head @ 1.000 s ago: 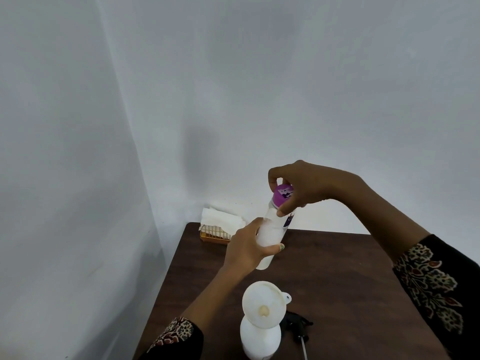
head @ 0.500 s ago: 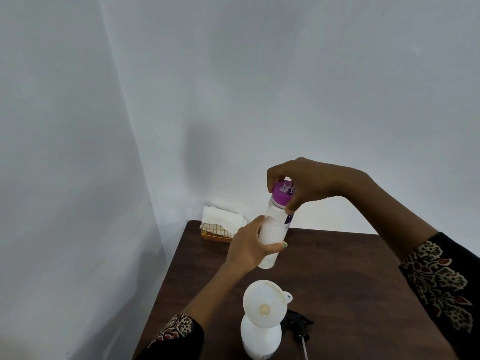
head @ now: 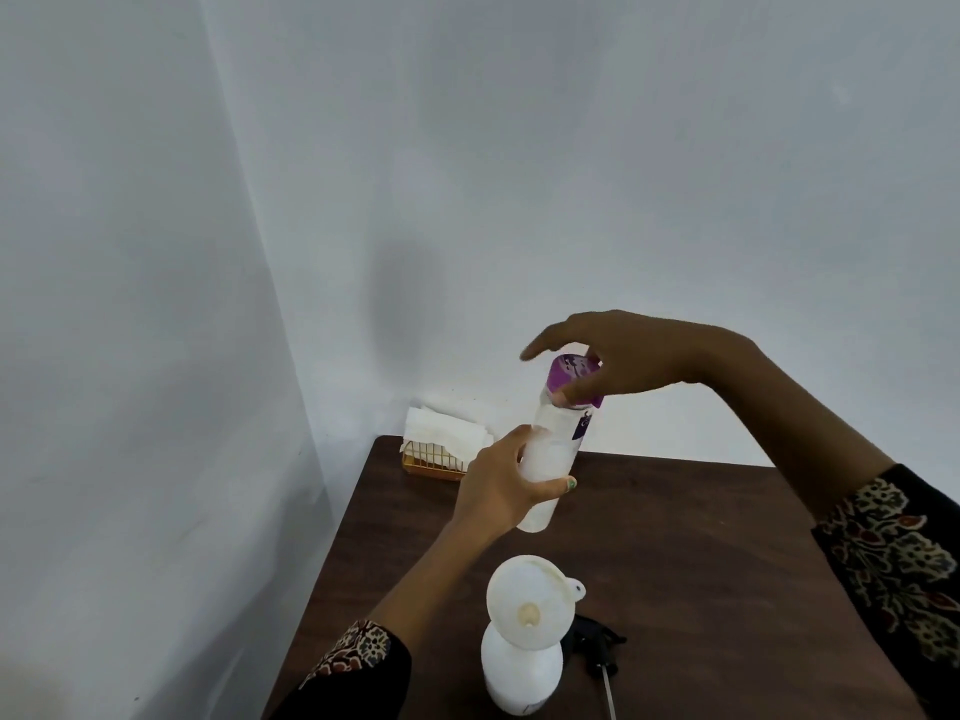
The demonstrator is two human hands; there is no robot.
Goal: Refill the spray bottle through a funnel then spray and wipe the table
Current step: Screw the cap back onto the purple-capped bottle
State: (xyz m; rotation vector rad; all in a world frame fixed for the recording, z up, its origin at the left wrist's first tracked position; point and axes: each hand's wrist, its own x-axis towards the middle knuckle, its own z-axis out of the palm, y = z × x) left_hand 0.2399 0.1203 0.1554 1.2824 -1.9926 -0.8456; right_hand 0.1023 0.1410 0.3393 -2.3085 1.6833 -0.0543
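Observation:
My left hand grips the body of a clear refill bottle, held upright and slightly tilted above the dark wooden table. The bottle has a purple cap, and my right hand holds that cap from above with thumb and fingers, the index finger stretched out. Near the front edge stands the white spray bottle with a white funnel seated in its neck. Its black spray head with dip tube lies on the table just right of it.
A gold wire basket with white paper napkins sits at the table's far left corner, against the white walls. The table's left edge runs close to the left wall.
The refill bottle and both hands have risen slightly. My right hand's fingers have shifted around the purple cap, with the index finger now extended.

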